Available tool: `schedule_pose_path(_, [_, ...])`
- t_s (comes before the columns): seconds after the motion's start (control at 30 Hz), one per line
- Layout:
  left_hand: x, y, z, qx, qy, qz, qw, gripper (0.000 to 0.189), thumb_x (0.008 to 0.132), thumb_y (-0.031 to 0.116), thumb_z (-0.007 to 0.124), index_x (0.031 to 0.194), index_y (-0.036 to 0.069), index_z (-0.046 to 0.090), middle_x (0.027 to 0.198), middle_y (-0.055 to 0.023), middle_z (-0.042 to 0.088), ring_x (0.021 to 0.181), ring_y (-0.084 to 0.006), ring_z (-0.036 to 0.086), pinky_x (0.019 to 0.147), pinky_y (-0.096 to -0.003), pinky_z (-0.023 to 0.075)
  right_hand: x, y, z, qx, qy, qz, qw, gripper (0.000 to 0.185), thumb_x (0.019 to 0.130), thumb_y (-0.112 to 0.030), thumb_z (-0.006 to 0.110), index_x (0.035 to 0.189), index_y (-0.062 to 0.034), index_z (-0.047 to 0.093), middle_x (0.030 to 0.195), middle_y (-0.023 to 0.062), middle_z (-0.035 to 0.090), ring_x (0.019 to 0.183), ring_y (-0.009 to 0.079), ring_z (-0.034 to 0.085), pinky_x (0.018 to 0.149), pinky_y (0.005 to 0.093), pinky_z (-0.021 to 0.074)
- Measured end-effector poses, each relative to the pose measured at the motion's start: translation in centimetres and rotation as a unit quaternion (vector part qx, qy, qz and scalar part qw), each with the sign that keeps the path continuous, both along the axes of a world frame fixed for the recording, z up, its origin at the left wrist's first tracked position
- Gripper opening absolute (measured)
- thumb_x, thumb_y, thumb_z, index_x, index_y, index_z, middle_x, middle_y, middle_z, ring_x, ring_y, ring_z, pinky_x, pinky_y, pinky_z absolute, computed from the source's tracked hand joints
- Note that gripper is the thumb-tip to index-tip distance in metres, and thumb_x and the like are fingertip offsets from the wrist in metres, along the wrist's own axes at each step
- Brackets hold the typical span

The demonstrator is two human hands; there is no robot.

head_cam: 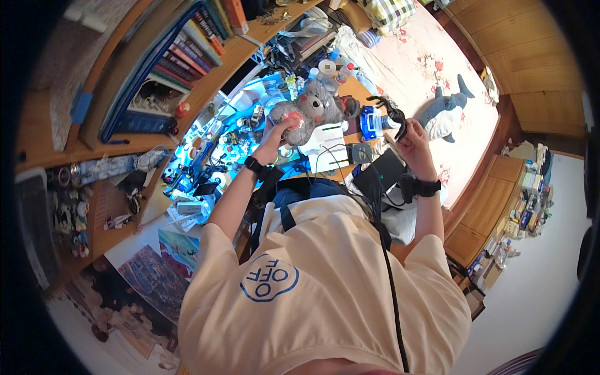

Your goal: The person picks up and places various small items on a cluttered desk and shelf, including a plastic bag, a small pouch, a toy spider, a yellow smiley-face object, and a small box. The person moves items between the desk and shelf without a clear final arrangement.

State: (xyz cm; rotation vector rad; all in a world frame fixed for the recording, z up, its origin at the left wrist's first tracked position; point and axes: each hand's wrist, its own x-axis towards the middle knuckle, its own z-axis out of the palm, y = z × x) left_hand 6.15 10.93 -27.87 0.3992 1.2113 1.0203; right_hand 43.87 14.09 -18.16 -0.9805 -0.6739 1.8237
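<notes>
My left hand grips a grey plush teddy bear by its lower body, thumb over a reddish patch. The bear has pink cheeks and is held above the cluttered desk. My right hand pinches the lower end of a dark, irregular object; its exact kind is unclear. Just left of that object is a blue and clear plastic box. White papers with dark lines lie below the bear.
A bed with flowered bedding holds a plush shark. Bottles stand at the desk's far side. Black cables run down across my shirt. A wooden shelf with books is at the left, a wooden cabinet at the right.
</notes>
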Motion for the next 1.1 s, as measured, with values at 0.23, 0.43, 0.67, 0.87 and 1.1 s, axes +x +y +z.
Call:
schedule_pose_path(0.23, [6.0, 4.4, -14.1, -0.096, 0.208, -0.089, 0.969, 0.105, 0.059, 0.036, 0.087, 0.136, -0.004, 0.029, 0.125, -0.0179, 0.052, 0.108, -0.0265, 0.058, 0.087, -0.0386, 0.0517, 6.2, -4.3, -5.4, -0.095, -0.167, -0.147, 0.97, 0.013, 0.097, -0.028, 0.059, 0.1, -0.0161, 0.054, 0.072, -0.0098, 0.042, 0.058, 0.0008, 0.037, 0.055, 0.0196, 0.0347])
schedule_pose_path(0.43, [11.9, 6.6, -26.9, -0.155, 0.339, -0.196, 0.907, 0.138, 0.05, 0.053, 0.085, 0.14, -0.018, 0.009, 0.135, -0.0313, 0.042, 0.123, -0.0356, 0.048, 0.102, -0.0367, 0.0411, 10.4, -8.8, -11.0, -0.174, -0.108, -0.228, 0.952, 0.014, 0.091, -0.01, 0.063, 0.1, -0.0159, 0.053, 0.077, -0.0097, 0.052, 0.057, -0.0007, 0.043, 0.051, 0.0152, 0.0319])
schedule_pose_path(0.67, [13.5, 7.2, -36.1, -0.135, 0.396, -0.207, 0.885, 0.111, 0.054, 0.054, 0.087, 0.128, -0.009, 0.033, 0.119, -0.0236, 0.055, 0.108, -0.0315, 0.057, 0.091, -0.0371, 0.0477, 12.4, -11.2, -18.9, -0.167, -0.116, -0.239, 0.949, 0.017, 0.088, -0.009, 0.063, 0.101, -0.0143, 0.053, 0.078, -0.0074, 0.051, 0.06, 0.002, 0.043, 0.055, 0.0191, 0.0355])
schedule_pose_path(0.87, [13.0, 6.3, -34.8, 0.012, 0.513, -0.14, 0.847, 0.069, 0.083, 0.044, 0.07, 0.123, -0.005, 0.043, 0.115, -0.0284, 0.055, 0.103, -0.0426, 0.057, 0.085, -0.0461, 0.0471, 11.6, -4.9, -32.3, -0.193, -0.368, -0.154, 0.896, 0.027, 0.081, -0.019, 0.071, 0.098, -0.0055, 0.055, 0.082, -0.0004, 0.057, 0.065, 0.0067, 0.05, 0.056, 0.0228, 0.041])
schedule_pose_path(1.1, [11.8, 3.6, -32.1, 0.122, 0.675, -0.305, 0.661, 0.055, 0.073, 0.012, 0.066, 0.123, 0.0, 0.048, 0.138, -0.02, 0.045, 0.122, -0.0365, 0.044, 0.097, -0.0478, 0.0388, 8.0, 6.2, -42.0, -0.05, -0.583, -0.193, 0.787, 0.046, 0.068, -0.027, 0.076, 0.097, 0.0017, 0.054, 0.083, 0.015, 0.064, 0.076, 0.0263, 0.063, 0.073, 0.0364, 0.0505])
